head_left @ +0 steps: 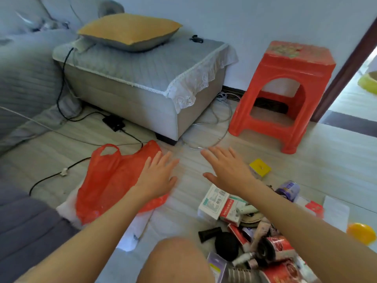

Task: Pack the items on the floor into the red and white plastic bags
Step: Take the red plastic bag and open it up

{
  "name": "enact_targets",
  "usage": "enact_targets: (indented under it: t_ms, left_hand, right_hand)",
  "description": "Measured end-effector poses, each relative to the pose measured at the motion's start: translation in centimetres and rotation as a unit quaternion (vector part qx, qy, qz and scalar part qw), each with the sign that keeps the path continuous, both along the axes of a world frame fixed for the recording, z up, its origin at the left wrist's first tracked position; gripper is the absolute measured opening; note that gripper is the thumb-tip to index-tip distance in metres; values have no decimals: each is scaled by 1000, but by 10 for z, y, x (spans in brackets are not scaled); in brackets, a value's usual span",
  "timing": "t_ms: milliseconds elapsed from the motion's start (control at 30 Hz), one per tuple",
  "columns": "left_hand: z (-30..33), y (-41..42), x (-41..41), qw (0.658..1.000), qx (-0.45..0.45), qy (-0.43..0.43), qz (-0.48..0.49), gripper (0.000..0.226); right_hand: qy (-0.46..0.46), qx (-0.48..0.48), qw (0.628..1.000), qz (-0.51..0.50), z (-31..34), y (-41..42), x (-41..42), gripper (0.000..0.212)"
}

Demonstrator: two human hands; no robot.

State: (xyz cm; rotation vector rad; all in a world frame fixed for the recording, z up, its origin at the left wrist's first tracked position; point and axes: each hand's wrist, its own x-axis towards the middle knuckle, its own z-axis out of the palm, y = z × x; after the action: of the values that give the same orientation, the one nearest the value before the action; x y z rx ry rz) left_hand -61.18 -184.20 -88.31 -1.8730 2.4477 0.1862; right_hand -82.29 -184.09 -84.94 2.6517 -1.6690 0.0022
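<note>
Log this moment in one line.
left hand open above red bag | right hand open, empty | items pile unpacked

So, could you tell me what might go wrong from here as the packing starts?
1. The red bag lies flat with its mouth closed, and both the left hand and the right hand are open and empty; opening thin plastic may take some fumbling.
2. A black cable runs beside the bag and could snag.
3. The pile is tangled, so lifting one item may topple others.
</note>
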Motion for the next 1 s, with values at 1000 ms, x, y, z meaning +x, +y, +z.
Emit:
enact_targets:
  t_ms: [1000]
  left_hand:
    - [-214, -32, -11, 960, 274, 57, -27, 58]
  right_hand:
    - [-243, 340, 897, -143, -225, -77, 30, 58]
